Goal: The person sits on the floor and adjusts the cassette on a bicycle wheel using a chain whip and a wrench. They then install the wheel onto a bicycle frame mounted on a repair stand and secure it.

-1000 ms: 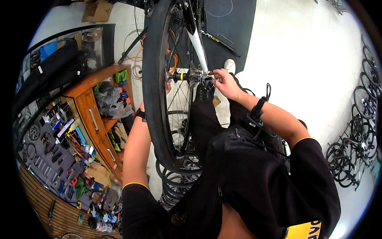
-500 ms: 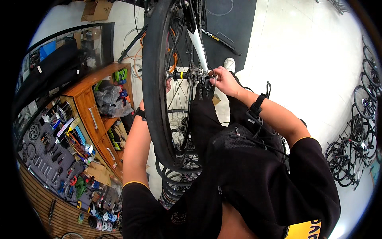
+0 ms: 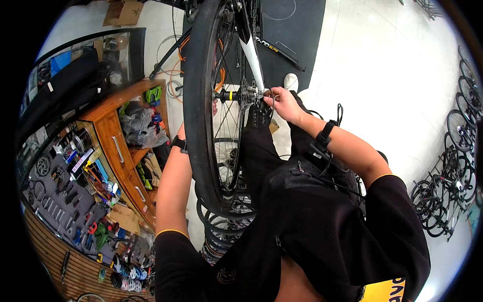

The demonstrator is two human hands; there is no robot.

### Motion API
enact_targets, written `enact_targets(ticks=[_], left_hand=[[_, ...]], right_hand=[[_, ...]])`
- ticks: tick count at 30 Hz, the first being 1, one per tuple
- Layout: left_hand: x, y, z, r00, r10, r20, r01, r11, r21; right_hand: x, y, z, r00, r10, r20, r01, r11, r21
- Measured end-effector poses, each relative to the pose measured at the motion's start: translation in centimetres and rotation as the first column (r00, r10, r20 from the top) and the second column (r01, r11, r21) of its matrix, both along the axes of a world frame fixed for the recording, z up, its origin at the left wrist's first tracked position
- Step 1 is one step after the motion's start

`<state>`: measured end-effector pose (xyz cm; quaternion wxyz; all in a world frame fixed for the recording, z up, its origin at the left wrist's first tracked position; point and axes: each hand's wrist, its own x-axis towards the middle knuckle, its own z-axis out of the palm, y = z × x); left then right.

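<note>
A bicycle's rear wheel with a black tyre (image 3: 197,116) stands upright in front of me. At its hub (image 3: 230,95) sits the cassette (image 3: 248,94), beside the white frame stay (image 3: 253,60). My right hand (image 3: 286,104) is at the axle end on the cassette side, above the rear derailleur (image 3: 260,116). Its thumb and fingers are closed in a pinch, but what they grip is too small to make out. My left hand (image 3: 215,107) reaches round to the wheel's other side, near the hub end; tyre and spokes hide most of its fingers.
A wooden cabinet (image 3: 111,135) stands on the left, with a tool board (image 3: 60,201) nearer me. A dark mat (image 3: 294,30) lies under the bicycle, with a floor pump (image 3: 279,49) on it. Several bicycles (image 3: 445,186) line the right side. Tyres (image 3: 216,231) are stacked below the wheel.
The wheel has shifted slightly to the right. My right hand's fingers have moved a little at the axle end; the left hand stays by the hub.
</note>
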<state>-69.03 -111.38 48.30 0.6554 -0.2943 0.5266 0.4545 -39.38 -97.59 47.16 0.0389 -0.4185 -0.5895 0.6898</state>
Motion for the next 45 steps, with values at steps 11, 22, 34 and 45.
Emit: enact_targets(ticks=[11,22,34,45], left_hand=[[-0.2,0.4,0.2,0.998,0.008,0.058,-0.009,1.000,0.011],[-0.2,0.1,0.4,1.000,-0.003,0.025,0.003,1.000,0.002],[0.0,0.3,0.6,0.998,0.060,0.019,-0.059,0.998,-0.031],[0.1,0.1,0.0,0.999,0.041,-0.013,-0.041,0.999,-0.009]], right_hand=[[-0.3,0.7,0.4,0.996,-0.076,-0.049,0.076,0.997,-0.003],[-0.5,-0.3,0.6,0.999,-0.004,0.034,-0.004,0.968,0.249],[-0.3,-0.4,1.6,0.999,-0.028,-0.018,0.033,0.922,0.387],[-0.4,-0.4,0.3,1.000,0.000,0.009,-0.004,0.929,0.371]])
